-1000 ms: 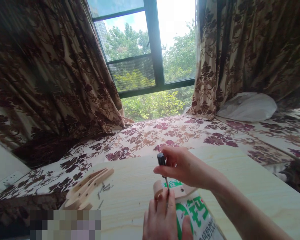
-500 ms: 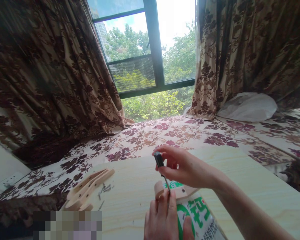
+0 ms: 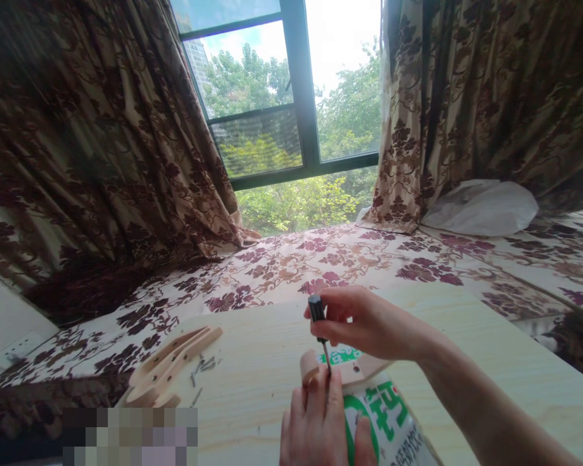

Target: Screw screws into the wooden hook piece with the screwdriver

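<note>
Between thumb and fingers, my right hand [image 3: 352,320] grips the black handle of a screwdriver [image 3: 316,309]. Its thin metal shaft points down at a pale wooden piece [image 3: 366,369] with a dark hole near its right end. My left hand [image 3: 315,421] bears down on that piece with its fingers close together, the fingertips around the screwdriver's tip. The tip itself and any screw under it are hidden. A rounded wooden end [image 3: 309,364] stands up just beyond the left fingers. Beneath the wood lies a white packet [image 3: 391,414] with green lettering.
Several curved wooden parts with dark holes [image 3: 175,362] lie on the left of the light wooden board [image 3: 252,362]. Loose screws [image 3: 205,364] are scattered beside them. Behind are a flowered cover [image 3: 282,265], a white plastic bag [image 3: 480,207], curtains and a window.
My right hand has shifted slightly right, and the screwdriver handle now stands more upright. My left hand and the wooden piece stay in place.
</note>
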The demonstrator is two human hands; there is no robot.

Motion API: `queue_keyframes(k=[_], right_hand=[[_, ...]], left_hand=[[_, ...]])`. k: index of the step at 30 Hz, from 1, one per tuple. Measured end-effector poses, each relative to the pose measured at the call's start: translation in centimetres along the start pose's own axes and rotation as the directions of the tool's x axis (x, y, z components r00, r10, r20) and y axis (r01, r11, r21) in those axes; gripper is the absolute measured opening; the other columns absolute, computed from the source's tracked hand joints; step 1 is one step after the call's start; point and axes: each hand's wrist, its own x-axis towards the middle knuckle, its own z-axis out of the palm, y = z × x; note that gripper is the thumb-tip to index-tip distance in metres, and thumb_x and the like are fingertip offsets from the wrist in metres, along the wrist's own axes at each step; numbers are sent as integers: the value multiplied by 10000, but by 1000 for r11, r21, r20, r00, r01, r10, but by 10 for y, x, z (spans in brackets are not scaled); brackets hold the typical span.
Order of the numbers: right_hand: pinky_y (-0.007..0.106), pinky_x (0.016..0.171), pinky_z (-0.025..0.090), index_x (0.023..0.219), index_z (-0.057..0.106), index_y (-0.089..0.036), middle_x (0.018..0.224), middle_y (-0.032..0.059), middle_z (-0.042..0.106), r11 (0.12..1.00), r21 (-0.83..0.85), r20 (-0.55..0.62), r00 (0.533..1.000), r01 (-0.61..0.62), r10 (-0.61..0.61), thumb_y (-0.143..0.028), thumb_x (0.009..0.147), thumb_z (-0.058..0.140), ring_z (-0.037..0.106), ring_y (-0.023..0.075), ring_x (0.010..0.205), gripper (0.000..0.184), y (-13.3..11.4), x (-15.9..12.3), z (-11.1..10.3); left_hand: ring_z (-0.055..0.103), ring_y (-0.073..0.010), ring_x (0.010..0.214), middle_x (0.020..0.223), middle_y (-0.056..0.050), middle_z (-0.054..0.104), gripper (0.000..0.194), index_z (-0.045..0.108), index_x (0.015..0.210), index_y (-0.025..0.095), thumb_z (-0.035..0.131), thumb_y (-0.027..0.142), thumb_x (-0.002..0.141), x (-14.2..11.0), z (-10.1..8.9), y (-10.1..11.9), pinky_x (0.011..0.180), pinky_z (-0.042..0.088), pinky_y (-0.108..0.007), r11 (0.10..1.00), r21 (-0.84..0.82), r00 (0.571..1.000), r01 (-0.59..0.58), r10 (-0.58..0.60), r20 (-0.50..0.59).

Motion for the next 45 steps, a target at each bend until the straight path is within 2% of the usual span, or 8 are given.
queue_keyframes(k=[11, 15, 20, 26, 31, 36, 42, 45], right_hand=[[209, 533, 391, 784, 609, -145, 652, -26, 573, 997, -78, -5, 1000, 30, -31, -203, 825, 589, 497, 84, 598, 74, -5, -1, -1], [215, 520, 373, 697, 549, -157, 631, -38, 541, 988, -152, -105, 994, 7, -24, -261, 760, 681, 461, 82, 581, 179, -3, 0, 1], [203, 555, 425, 896, 596, -159, 704, -35, 564, 997, -46, -20, 998, 55, -56, -172, 795, 613, 514, 82, 612, 104, -3, 1, 0], [206, 474, 353, 703, 508, -176, 610, -54, 463, 991, -133, -96, 995, -28, 15, -308, 756, 694, 421, 84, 557, 234, 1, 1, 1], [211, 557, 419, 843, 597, -166, 699, -19, 584, 999, -51, -32, 999, -9, 7, -222, 808, 623, 516, 93, 615, 71, -7, -5, -6], [222, 529, 384, 714, 554, -166, 638, -12, 580, 983, -182, -111, 994, -24, 4, -292, 827, 623, 486, 98, 582, 183, -5, -1, -5], [219, 587, 410, 982, 573, -190, 778, -8, 592, 974, -215, -101, 990, 72, -96, -226, 862, 572, 517, 94, 626, 125, -8, -6, -4], [224, 572, 382, 923, 566, -184, 718, -15, 571, 952, -302, -105, 990, 54, -90, -282, 888, 561, 490, 101, 612, 105, -9, -6, -5]], left_hand=[[618, -244, 905, 1232, -66, 636, 421, 573, 1233, 168, 328, 326, 929, 0, -3, -6, 727, 475, -356, 998, 21, 996, -52, 51, 69], [614, -257, 911, 1225, -79, 638, 426, 578, 1221, 153, 304, 318, 938, 1, -5, -4, 719, 478, -368, 999, 21, 996, -43, 41, 73], [621, -247, 899, 1214, -80, 644, 435, 584, 1210, 162, 287, 333, 942, 1, -5, -5, 713, 484, -359, 997, 47, 995, -67, 63, 73], [627, -251, 902, 1227, -67, 639, 413, 585, 1210, 188, 325, 340, 928, -1, -4, -6, 710, 481, -359, 999, 37, 998, -39, 37, 58], [631, -237, 914, 1242, -42, 634, 405, 560, 1242, 206, 395, 312, 888, -4, 0, -9, 712, 482, -336, 998, 37, 997, -56, 54, 54], [634, -241, 892, 1236, -71, 635, 412, 575, 1221, 173, 336, 325, 921, -2, -2, -9, 689, 485, -343, 995, 48, 995, -83, 79, 67], [630, -247, 906, 1253, -71, 624, 415, 583, 1226, 180, 359, 299, 897, 1, -6, -5, 707, 491, -357, 998, 37, 995, -48, 45, 88], [628, -244, 917, 1283, -65, 606, 413, 579, 1235, 196, 394, 300, 880, -1, -4, -5, 703, 489, -352, 1000, 0, 996, -21, 21, 84]])
